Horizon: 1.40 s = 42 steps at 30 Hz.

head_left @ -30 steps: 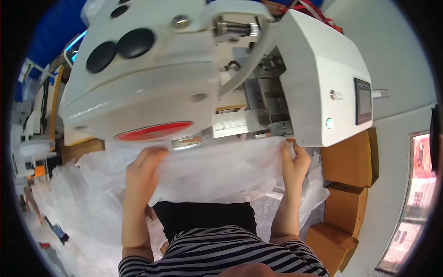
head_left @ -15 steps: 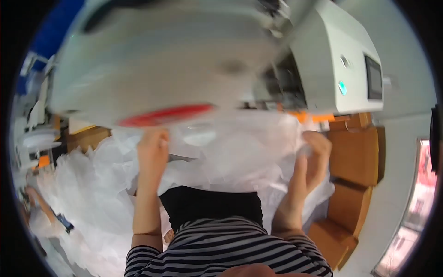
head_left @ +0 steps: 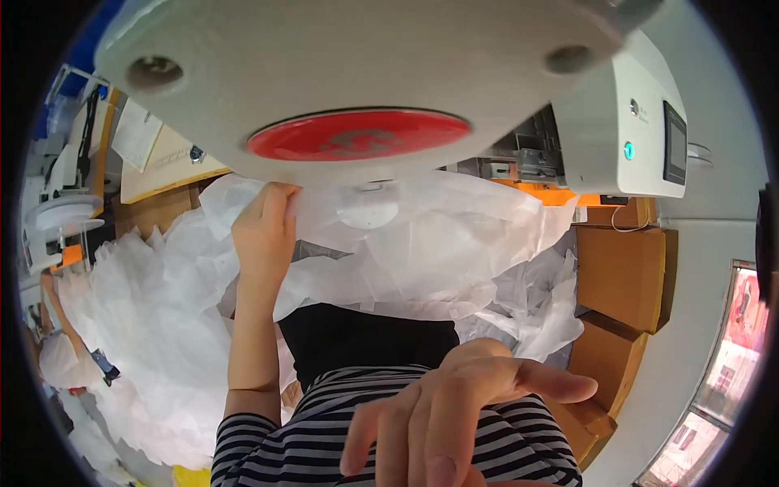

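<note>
My left hand (head_left: 264, 231) pinches the near edge of a thin white fabric sheet (head_left: 422, 243) that lies under a large white machine (head_left: 365, 73) with a red round disc (head_left: 357, 134) on its underside. My right hand (head_left: 454, 414) hovers close to the camera at the lower middle, fingers spread and holding nothing, well back from the sheet. The fabric drapes over my lap, above a black garment and a striped shirt.
A heap of white fabric (head_left: 138, 325) piles up at my left. The machine's white control box (head_left: 641, 130) with a small screen and a lit button is at the right. Brown cardboard boxes (head_left: 621, 280) stand below it. A wooden bench edge (head_left: 162, 174) shows at the left.
My right hand has let go of the fabric's right edge and pulled back toward the camera. My head has moved closer under the machine. The left hand keeps its hold.
</note>
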{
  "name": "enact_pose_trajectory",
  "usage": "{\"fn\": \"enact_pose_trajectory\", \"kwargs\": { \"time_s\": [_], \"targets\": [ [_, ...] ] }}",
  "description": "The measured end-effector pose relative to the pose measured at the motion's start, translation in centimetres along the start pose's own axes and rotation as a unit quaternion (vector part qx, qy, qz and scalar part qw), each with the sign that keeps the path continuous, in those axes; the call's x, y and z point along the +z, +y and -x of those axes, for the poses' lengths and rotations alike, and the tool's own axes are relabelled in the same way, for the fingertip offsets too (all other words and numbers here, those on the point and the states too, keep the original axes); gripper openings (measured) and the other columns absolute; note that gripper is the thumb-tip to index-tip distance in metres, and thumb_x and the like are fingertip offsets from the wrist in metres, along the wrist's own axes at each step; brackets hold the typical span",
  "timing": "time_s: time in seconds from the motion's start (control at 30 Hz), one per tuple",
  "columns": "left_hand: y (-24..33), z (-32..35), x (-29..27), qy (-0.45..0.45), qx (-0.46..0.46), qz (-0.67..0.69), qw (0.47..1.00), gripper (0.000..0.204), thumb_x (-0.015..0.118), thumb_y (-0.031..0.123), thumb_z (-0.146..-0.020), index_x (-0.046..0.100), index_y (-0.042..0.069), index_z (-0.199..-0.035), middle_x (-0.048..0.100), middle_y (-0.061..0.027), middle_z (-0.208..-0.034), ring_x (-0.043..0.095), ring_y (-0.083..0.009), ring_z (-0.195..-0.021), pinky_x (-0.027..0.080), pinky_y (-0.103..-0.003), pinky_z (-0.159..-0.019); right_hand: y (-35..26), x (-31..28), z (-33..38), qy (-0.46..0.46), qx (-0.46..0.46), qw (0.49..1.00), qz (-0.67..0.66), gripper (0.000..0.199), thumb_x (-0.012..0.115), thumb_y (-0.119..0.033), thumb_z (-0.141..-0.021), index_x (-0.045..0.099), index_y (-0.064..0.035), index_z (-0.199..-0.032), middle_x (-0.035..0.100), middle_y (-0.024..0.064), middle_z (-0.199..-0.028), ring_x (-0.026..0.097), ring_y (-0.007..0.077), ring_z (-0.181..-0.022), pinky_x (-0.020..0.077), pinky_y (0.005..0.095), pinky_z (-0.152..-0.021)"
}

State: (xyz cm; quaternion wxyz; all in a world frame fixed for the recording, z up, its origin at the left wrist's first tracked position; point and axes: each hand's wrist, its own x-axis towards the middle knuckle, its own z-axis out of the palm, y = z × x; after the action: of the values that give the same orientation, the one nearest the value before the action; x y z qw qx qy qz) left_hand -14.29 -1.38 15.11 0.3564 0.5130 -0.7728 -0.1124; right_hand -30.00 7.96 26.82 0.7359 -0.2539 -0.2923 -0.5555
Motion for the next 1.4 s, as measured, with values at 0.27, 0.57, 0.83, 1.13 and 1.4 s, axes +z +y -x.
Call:
{"fn": "enact_pose_trajectory", "kwargs": {
  "time_s": [0.27,0.57,0.83,1.13,1.4],
  "targets": [
    [-6.8,3.1,-4.3,-0.013,-0.041,-0.115,0.992,0.042,0.048,-0.013,-0.066,0.062,0.006,-0.101,0.056,-0.0115,-0.09,0.057,-0.0312,-0.083,0.047,-0.038,-0.073,-5.4,-5.7,3.6,0.22,-0.097,0.554,0.797,0.055,0.048,-0.052,-0.09,0.045,-0.0029,-0.115,0.055,0.0117,-0.1,0.053,0.028,-0.093,0.0467,0.0448,-0.08],
    [-8.1,5.3,-7.7,0.072,-0.124,-0.093,0.985,0.036,0.041,-0.01,-0.075,0.058,-0.001,-0.106,0.06,-0.0153,-0.102,0.059,-0.0301,-0.098,0.043,-0.033,-0.088,-7.2,-10.4,5.0,0.281,0.179,0.375,0.865,0.023,0.063,-0.01,-0.084,0.05,-0.0017,-0.101,0.06,0.0145,-0.09,0.06,0.0317,-0.084,0.0482,0.0381,-0.072],
    [-5.3,2.5,-7.2,-0.021,-0.144,0.278,0.95,0.019,0.044,0.0,-0.084,0.058,-0.001,-0.098,0.061,-0.0067,-0.093,0.056,-0.0162,-0.09,0.043,-0.026,-0.08,-11.4,-5.2,9.0,0.361,0.06,0.55,0.751,0.019,0.071,-0.014,-0.078,0.06,-0.0011,-0.089,0.058,0.0037,-0.086,0.053,0.0137,-0.084,0.0399,0.0243,-0.075],
    [3.2,-1.2,-2.6,-0.037,0.01,0.03,0.999,0.019,0.051,-0.014,-0.07,0.053,0.001,-0.08,0.061,-0.0109,-0.092,0.059,-0.0259,-0.075,0.047,-0.029,-0.067,-15.2,-3.8,10.1,0.373,-0.035,0.039,0.926,0.013,0.059,-0.013,-0.085,0.059,-0.0002,-0.089,0.058,0.0128,-0.081,0.054,0.0262,-0.086,0.0413,0.0364,-0.081],
    [-2.4,-0.7,0.4,-0.011,-0.061,-0.071,0.996,0.014,0.05,0.006,-0.084,0.052,0.007,-0.098,0.061,-0.0159,-0.082,0.061,-0.0311,-0.06,0.047,-0.042,-0.051,-16.4,-8.6,10.0,0.238,0.105,-0.302,0.917,0.028,0.056,-0.03,-0.085,0.061,-0.007,-0.071,0.06,0.016,-0.071,0.056,0.0356,-0.064,0.0425,0.0453,-0.064]
  ]
}}
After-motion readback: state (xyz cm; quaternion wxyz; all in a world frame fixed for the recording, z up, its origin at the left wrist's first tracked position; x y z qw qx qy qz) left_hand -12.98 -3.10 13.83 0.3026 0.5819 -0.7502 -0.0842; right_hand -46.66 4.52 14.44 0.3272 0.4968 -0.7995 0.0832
